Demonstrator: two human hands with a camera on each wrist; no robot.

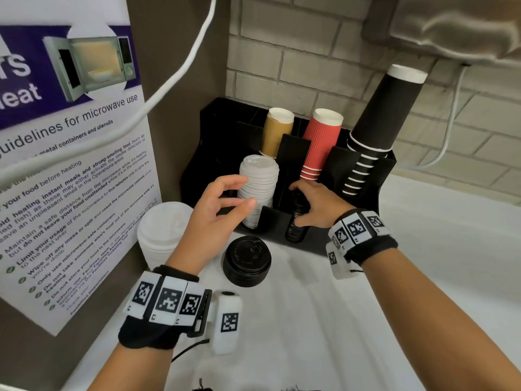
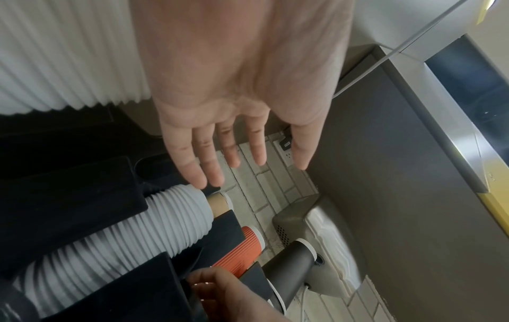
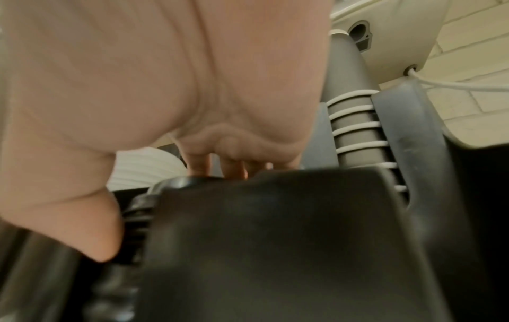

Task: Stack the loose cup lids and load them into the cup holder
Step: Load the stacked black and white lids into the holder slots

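A black cup holder [image 1: 355, 162] stands against the brick wall. A tall stack of white lids [image 1: 258, 190] [image 2: 171, 226] leans in its front left slot. My left hand [image 1: 235, 193] [image 2: 248, 170] hovers open just beside that stack, fingers straight, holding nothing. In the slot to the right sits a stack of black lids [image 1: 296, 225] [image 3: 137, 209]. My right hand [image 1: 298, 204] [image 3: 165, 207] grips it, fingers over its top and thumb on its side. Loose on the counter are a white lid stack [image 1: 163, 235] [image 2: 68, 54] and a black lid stack [image 1: 247, 261].
Upside-down brown cups [image 1: 276, 131], red cups [image 1: 321, 142] and black cups [image 1: 377, 122] fill the holder's rear slots. A microwave poster [image 1: 70, 165] and a white cable [image 1: 169, 91] are on the left. A grey wall unit [image 1: 451, 24] hangs overhead. White counter [image 1: 423, 263] lies to the right.
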